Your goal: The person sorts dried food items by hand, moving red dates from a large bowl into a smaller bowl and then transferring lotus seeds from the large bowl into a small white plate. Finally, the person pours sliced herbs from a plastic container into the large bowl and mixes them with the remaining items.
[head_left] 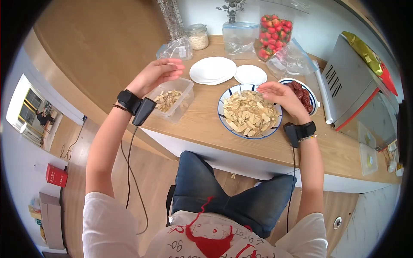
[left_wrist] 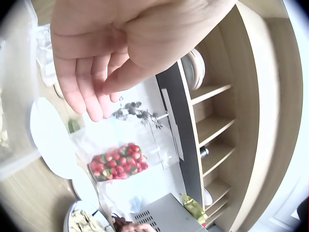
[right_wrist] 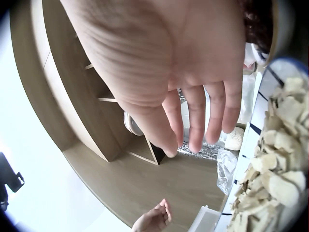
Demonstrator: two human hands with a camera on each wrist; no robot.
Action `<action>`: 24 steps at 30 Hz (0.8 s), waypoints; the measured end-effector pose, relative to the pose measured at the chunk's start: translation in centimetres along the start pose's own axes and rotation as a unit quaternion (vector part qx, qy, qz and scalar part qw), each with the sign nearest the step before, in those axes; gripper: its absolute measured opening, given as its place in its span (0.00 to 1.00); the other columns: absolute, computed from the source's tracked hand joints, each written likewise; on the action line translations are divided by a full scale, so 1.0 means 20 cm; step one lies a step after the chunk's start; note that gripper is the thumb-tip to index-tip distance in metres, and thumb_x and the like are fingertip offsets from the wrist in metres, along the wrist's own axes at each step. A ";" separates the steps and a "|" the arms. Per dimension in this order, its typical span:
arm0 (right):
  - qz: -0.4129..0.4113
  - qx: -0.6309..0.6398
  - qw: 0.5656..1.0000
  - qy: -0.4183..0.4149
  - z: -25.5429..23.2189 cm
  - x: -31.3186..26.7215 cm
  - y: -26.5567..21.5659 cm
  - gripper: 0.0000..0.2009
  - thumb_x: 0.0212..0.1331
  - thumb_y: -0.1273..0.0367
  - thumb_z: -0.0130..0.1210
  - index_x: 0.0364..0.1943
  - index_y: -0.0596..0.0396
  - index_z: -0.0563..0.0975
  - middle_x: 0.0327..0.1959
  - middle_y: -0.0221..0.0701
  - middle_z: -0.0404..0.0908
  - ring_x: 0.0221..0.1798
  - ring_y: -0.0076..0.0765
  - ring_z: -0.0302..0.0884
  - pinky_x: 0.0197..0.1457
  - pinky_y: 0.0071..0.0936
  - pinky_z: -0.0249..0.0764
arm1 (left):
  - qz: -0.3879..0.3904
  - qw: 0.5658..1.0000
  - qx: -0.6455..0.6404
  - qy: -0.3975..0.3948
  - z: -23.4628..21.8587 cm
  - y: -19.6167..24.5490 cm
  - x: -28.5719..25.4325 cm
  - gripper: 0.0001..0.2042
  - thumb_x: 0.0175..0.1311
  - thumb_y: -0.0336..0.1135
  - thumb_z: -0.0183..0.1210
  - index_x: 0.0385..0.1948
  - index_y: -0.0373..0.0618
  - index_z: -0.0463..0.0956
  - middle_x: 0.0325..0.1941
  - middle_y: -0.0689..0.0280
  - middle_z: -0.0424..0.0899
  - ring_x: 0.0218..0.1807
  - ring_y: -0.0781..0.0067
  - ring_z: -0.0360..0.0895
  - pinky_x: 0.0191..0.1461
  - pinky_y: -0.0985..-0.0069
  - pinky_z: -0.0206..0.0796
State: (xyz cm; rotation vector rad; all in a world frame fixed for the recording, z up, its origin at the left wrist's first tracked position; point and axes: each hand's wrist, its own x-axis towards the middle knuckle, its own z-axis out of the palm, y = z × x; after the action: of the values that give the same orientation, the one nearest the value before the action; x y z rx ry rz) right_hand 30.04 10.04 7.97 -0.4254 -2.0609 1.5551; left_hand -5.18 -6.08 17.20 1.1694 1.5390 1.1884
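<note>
My left hand [head_left: 160,74] is raised over the rear of a clear plastic container [head_left: 187,95], its fingers loosely extended and holding nothing. A small pile of pale dried slices [head_left: 167,99] lies in that container. On the right, a blue-rimmed white bowl [head_left: 222,112] is heaped with more of the same dried slices [head_left: 249,114]. My right hand [head_left: 282,96] hovers at the bowl's right rear rim, fingers stretched out over the heap. Nothing shows in its palm in the right wrist view.
White plates [head_left: 213,70] lie behind the bowl. Dark red dates [head_left: 301,95] fill a dish on the right. At the back are a bag of strawberries [head_left: 275,36], clear zip bags [head_left: 240,41] and a jar [head_left: 198,38]. A grey appliance [head_left: 344,77] borders the right side.
</note>
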 end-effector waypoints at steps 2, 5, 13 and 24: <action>-0.001 -0.055 0.998 -0.036 0.02 -0.01 -0.01 0.17 0.55 0.70 0.58 0.49 0.56 0.74 0.51 0.30 0.75 0.57 0.26 0.69 0.63 0.28 0.60 | 0.014 0.999 0.030 -0.040 0.14 0.02 0.03 0.14 0.67 0.30 0.47 0.53 0.38 0.67 0.50 0.64 0.75 0.49 0.78 0.74 0.54 0.81 0.68; -0.043 -0.168 0.979 -0.111 0.03 -0.01 0.01 0.20 0.50 0.67 0.63 0.49 0.51 0.75 0.57 0.31 0.70 0.61 0.33 0.63 0.65 0.29 0.57 | 0.046 0.984 0.122 -0.123 0.34 0.01 0.10 0.16 0.63 0.32 0.51 0.52 0.42 0.69 0.49 0.66 0.75 0.48 0.76 0.74 0.52 0.79 0.67; -0.086 -0.263 0.951 -0.138 0.03 0.01 0.10 0.19 0.46 0.72 0.63 0.46 0.52 0.77 0.50 0.31 0.72 0.55 0.35 0.67 0.59 0.29 0.63 | 0.244 0.827 0.476 -0.174 0.75 -0.25 0.22 0.24 0.51 0.37 0.63 0.51 0.41 0.69 0.47 0.60 0.75 0.50 0.64 0.72 0.53 0.74 0.66; 0.028 -0.135 0.990 -0.011 0.04 0.00 0.05 0.14 0.51 0.76 0.60 0.44 0.58 0.76 0.38 0.26 0.80 0.38 0.17 0.75 0.41 0.17 0.71 | 0.178 0.859 0.427 -0.219 0.76 -0.25 0.32 0.17 0.50 0.29 0.62 0.45 0.46 0.75 0.37 0.64 0.79 0.40 0.70 0.76 0.44 0.76 0.68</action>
State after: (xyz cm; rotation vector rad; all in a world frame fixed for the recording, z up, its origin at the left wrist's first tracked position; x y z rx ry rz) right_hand 29.59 9.78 6.84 -0.5705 -2.3041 1.3205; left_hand 7.37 2.42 8.87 2.2068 1.5403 0.3287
